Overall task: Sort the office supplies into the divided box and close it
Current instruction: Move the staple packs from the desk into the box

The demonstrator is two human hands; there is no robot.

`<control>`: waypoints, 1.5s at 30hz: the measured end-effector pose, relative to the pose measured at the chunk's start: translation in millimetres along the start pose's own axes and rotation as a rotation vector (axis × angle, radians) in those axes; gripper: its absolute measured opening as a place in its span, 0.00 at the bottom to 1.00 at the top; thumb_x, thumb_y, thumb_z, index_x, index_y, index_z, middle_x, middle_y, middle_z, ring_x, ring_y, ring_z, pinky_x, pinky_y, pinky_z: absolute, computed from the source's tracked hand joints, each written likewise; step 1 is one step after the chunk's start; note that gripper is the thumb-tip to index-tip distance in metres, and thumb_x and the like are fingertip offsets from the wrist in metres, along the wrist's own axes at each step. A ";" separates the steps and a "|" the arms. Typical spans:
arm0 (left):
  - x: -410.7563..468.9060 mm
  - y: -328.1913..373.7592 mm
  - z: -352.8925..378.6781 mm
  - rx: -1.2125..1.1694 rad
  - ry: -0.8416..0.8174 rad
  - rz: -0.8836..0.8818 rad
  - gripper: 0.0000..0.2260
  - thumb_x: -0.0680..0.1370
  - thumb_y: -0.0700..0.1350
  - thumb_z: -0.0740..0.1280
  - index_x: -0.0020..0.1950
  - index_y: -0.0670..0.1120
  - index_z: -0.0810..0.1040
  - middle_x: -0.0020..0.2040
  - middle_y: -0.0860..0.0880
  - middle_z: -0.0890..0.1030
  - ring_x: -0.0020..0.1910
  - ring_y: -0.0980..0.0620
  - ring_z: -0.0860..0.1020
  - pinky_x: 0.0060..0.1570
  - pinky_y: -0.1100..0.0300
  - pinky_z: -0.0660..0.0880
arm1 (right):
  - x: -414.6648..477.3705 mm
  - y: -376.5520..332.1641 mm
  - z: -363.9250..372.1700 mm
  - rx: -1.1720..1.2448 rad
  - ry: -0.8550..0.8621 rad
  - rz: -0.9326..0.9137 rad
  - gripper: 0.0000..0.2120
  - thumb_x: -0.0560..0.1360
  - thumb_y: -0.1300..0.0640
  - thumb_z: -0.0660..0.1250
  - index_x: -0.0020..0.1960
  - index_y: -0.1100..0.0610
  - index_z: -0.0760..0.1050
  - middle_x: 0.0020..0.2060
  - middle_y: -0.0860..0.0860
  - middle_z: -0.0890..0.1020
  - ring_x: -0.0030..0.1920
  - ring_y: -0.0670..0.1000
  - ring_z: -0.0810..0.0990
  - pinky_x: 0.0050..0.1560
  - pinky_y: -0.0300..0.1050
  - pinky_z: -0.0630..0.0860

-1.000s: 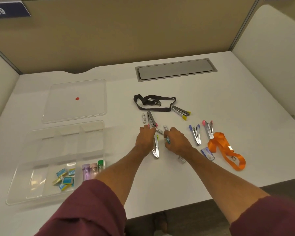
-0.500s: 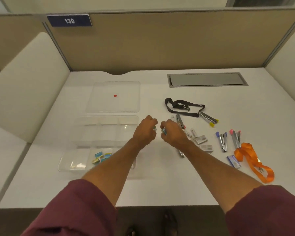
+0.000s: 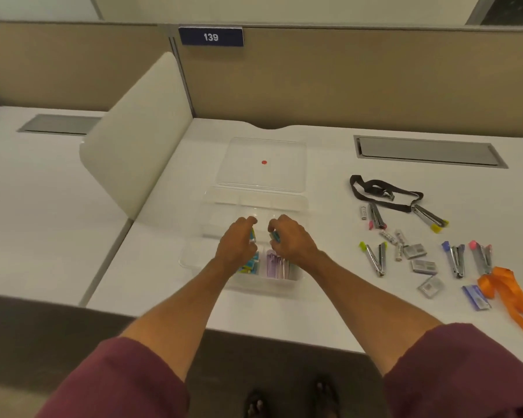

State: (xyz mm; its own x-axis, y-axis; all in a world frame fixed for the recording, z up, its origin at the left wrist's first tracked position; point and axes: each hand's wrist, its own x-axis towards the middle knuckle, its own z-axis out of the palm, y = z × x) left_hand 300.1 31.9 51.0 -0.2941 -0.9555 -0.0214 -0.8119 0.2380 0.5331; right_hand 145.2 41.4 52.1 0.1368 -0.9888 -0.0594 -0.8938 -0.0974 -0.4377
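Clear box [image 3: 194, 260], lid [image 3: 284, 176] off behind. Left hand [image 3: 236, 245], right hand [image 3: 290, 241] above compartments, fingers clamped on small teal-tipped items, unidentifiable.

Head view, downward (close over desk [image 3: 151, 260])

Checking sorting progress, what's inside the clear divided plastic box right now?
Clear divided plastic box: small blue packets and pale purple tubes in near compartments. The left hand and right hand cover part of the middle.
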 end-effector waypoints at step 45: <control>35.4 131.5 111.1 0.159 -0.137 0.433 0.22 0.79 0.46 0.64 0.72 0.44 0.65 0.77 0.44 0.61 0.75 0.45 0.61 0.70 0.51 0.64 | -111.8 143.4 -42.4 -0.031 0.166 0.402 0.15 0.78 0.58 0.62 0.63 0.56 0.72 0.60 0.54 0.74 0.63 0.54 0.71 0.57 0.50 0.74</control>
State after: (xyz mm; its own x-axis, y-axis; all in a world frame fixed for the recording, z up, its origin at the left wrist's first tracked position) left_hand 126.8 48.8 26.3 -0.6772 -0.7335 0.0575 -0.6640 0.6429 0.3819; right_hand -16.3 133.2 34.0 -0.2931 -0.9532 -0.0739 -0.8747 0.2985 -0.3817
